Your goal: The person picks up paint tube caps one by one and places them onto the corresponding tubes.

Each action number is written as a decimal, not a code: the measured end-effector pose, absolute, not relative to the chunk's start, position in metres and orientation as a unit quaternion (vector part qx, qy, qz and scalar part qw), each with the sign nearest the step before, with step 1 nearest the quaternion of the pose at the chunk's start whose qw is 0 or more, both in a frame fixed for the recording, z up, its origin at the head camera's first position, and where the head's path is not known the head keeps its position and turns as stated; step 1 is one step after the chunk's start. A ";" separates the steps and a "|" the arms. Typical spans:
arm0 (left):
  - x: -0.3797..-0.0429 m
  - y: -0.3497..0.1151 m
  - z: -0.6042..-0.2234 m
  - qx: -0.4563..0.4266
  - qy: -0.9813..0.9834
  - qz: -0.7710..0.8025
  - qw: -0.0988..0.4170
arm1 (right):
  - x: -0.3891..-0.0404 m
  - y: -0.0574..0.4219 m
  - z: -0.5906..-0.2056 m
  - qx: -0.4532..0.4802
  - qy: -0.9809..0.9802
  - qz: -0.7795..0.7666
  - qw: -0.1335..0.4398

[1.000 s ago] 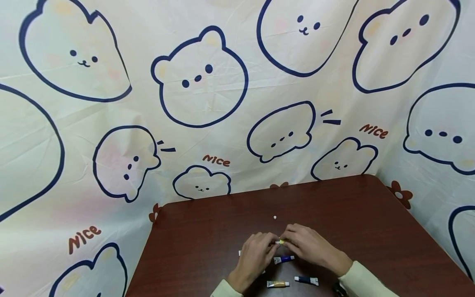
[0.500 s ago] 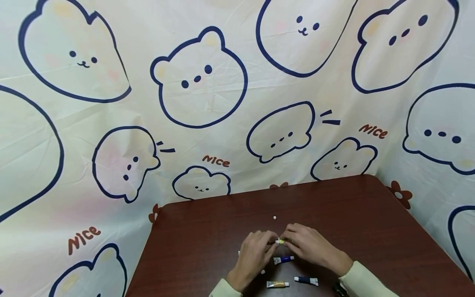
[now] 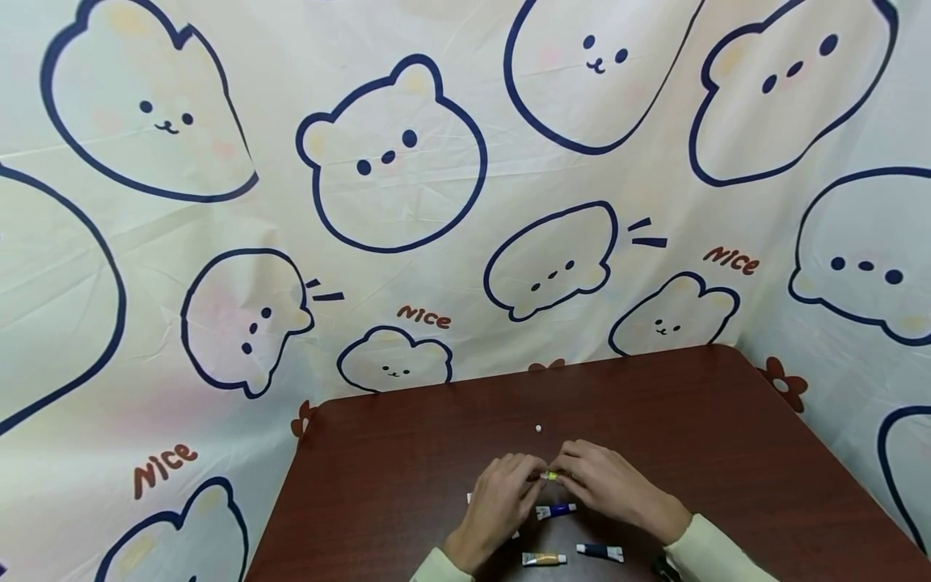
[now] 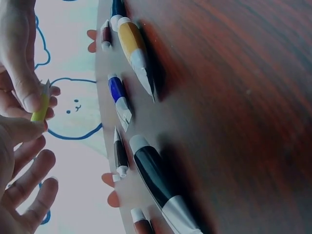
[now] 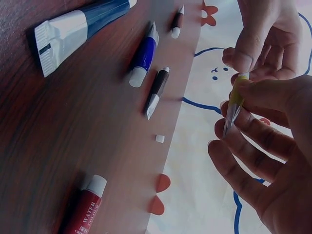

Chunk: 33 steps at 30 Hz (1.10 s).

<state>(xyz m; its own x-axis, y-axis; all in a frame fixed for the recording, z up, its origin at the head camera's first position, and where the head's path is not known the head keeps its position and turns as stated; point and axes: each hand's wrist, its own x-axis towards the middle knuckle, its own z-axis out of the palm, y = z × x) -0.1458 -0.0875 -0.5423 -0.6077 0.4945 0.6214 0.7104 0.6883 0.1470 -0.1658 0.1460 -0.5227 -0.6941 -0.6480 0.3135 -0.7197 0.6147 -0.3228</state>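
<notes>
In the head view, my left hand (image 3: 498,495) and right hand (image 3: 614,487) meet over the table around a small yellow paint tube (image 3: 549,476). The right wrist view shows my right thumb and forefinger pinching the yellow tube (image 5: 237,97) by its body, its silver crimped end sticking out below. At the other end, the thumb and fingers of the left hand (image 5: 270,46) pinch the neck end, where a bit of white shows and the rest is covered. Beneath the hands lies a blue paint tube (image 3: 556,511).
More paint tubes lie about: a gold one (image 3: 544,558), a dark blue one (image 3: 600,552), a black one (image 4: 158,173) and a red one (image 5: 87,207). A loose white cap (image 3: 538,428) sits beyond the hands on the brown table (image 3: 655,404). A patterned cloth (image 3: 407,202) hangs behind.
Both hands stay at the same spot with the yellow paint tube between them. The left fingers shift only slightly; the tubes on the table have not moved.
</notes>
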 end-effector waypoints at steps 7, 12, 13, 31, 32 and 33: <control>-0.148 -0.088 -0.543 -0.327 -0.878 -0.200 0.286 | -0.166 0.145 -0.522 0.383 -0.892 0.223 0.090; -0.147 -0.088 -0.542 -0.340 -0.875 -0.183 0.293 | -0.165 0.145 -0.522 0.386 -0.890 0.224 0.091; -0.146 -0.088 -0.543 -0.342 -0.875 -0.181 0.292 | -0.165 0.145 -0.523 0.387 -0.890 0.225 0.090; -0.146 -0.088 -0.546 -0.333 -0.882 -0.187 0.277 | -0.165 0.146 -0.530 0.397 -0.881 0.226 0.121; -0.146 -0.088 -0.546 -0.335 -0.881 -0.187 0.277 | -0.165 0.145 -0.530 0.397 -0.882 0.226 0.119; -0.146 -0.088 -0.546 -0.336 -0.881 -0.187 0.277 | -0.165 0.145 -0.529 0.394 -0.883 0.226 0.113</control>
